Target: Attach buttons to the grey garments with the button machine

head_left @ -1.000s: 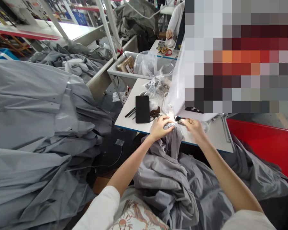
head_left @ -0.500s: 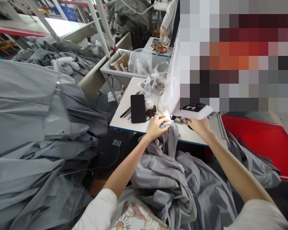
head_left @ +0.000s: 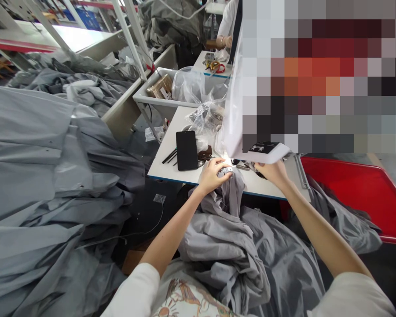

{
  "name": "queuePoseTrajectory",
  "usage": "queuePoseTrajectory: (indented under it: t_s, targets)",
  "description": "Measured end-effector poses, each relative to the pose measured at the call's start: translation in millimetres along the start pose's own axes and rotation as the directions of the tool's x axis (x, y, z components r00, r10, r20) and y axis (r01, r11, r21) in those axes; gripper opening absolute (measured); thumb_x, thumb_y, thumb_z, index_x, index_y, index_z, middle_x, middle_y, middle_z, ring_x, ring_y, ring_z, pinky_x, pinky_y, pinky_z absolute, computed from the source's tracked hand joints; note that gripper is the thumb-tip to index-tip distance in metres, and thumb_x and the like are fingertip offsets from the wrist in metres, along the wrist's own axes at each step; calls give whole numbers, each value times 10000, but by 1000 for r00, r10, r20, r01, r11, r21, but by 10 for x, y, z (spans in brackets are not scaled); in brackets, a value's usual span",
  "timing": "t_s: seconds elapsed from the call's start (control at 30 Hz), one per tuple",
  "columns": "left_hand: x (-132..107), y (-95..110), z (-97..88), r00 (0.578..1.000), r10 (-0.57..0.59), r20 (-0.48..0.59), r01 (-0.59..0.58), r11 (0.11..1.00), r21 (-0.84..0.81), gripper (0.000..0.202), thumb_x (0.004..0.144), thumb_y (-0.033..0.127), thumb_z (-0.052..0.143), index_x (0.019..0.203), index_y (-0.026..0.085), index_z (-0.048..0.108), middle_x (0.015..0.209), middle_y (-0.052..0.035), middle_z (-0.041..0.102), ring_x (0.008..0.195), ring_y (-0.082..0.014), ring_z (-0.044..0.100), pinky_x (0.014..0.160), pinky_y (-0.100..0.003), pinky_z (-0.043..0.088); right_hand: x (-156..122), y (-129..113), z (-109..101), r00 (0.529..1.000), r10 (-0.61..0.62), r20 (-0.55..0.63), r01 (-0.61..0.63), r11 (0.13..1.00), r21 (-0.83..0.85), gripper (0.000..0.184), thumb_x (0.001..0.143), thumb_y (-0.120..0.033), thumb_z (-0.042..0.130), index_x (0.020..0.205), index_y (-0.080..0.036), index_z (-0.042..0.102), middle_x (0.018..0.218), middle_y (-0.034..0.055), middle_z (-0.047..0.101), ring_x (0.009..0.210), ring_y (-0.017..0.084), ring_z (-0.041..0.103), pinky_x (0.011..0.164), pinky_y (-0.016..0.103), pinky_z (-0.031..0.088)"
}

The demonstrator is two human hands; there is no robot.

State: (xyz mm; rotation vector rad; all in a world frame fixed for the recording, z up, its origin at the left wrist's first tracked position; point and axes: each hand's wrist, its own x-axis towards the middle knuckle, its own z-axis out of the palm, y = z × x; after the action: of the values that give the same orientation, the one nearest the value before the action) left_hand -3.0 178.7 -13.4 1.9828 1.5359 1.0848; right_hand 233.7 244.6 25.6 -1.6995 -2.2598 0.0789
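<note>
My left hand (head_left: 213, 177) is at the front edge of the white table, thumb and fingers curved around the gathered end of a grey cloth (head_left: 222, 224). The cloth runs down from there over my lap. A small white piece (head_left: 229, 169) shows between the fingertips, by the lit spot under the white sewing machine (head_left: 259, 155). My right hand (head_left: 274, 172) reaches to the right side of the machine's head. Its fingers are closed on a small part there; the machine partly hides them, and I cannot make out what they hold.
A black phone (head_left: 186, 150) lies left of my left hand, with dark thin tools (head_left: 169, 155) beside it. Plastic bags (head_left: 206, 116) lie behind. A red tray (head_left: 353, 189) stands right, a grey cloth pile (head_left: 29, 176) left. A co-worker's hand (head_left: 227, 42) shows at the far table.
The view has shifted slightly, so most things sit a little further left. Both hands keep nearly the same place and pose. The co-worker's hand has moved up off the plastic bag.
</note>
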Motion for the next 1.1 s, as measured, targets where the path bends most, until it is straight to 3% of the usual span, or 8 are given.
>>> queuePoseTrajectory:
  t_s: [0.1,0.27,0.4,0.57,0.7,0.8,1.1]
  targets:
    - [1,0,1,1000,-7,4,7,1000,-2,215,800,330,684,1004,265,670,1167,-40,571,1144,-204,530,1032,-351,410,14,49,-24,999,30,30,-36,972,233,129,727,-299,584,714,-191,653,697,46,660,652,192,575,624,292,407]
    - [-4,-16,6,1000,9,6,-9,1000,-15,217,812,329,669,1018,258,665,1175,-42,566,1148,-199,524,1034,-345,399,-13,84,-40,995,68,67,-93,834,545,146,734,-319,624,718,-179,661,682,37,655,643,172,574,673,305,455]
    - [-6,-14,4,1000,3,12,-3,1000,-13,221,813,332,668,1022,259,666,1174,-44,564,1144,-200,523,1032,-345,397,-88,10,-54,982,150,118,-189,700,689,158,727,-337,650,706,-181,660,707,40,648,720,188,582,661,300,458]
    - [-5,-4,0,1000,-9,10,9,1000,-1,226,811,341,668,1023,263,667,1175,-43,565,1134,-207,527,1027,-350,406,-189,-245,-90,969,116,218,-243,600,763,218,714,-399,673,759,-185,677,772,35,652,727,170,569,667,285,452]
    - [-6,-1,-3,1000,-4,4,4,1000,7,232,806,351,676,1024,273,672,1174,-37,569,1121,-208,534,1019,-351,412,-213,-460,-38,954,8,299,-244,598,763,236,749,-422,636,739,-187,660,744,15,626,707,153,544,677,272,428]
    - [-6,0,-4,1000,8,2,-8,1000,16,229,806,350,677,1022,273,675,1176,-37,574,1117,-207,536,1017,-350,411,-193,-551,48,956,-68,287,-195,584,788,241,765,-430,622,773,-191,657,783,14,637,739,159,556,700,272,424]
    - [-5,-9,-2,1000,5,3,-5,1000,2,229,813,347,665,1028,270,669,1177,-39,571,1122,-205,532,1011,-346,417,-164,-632,77,964,-79,252,-124,707,696,275,797,-454,589,762,-187,645,666,6,590,621,145,507,598,259,367]
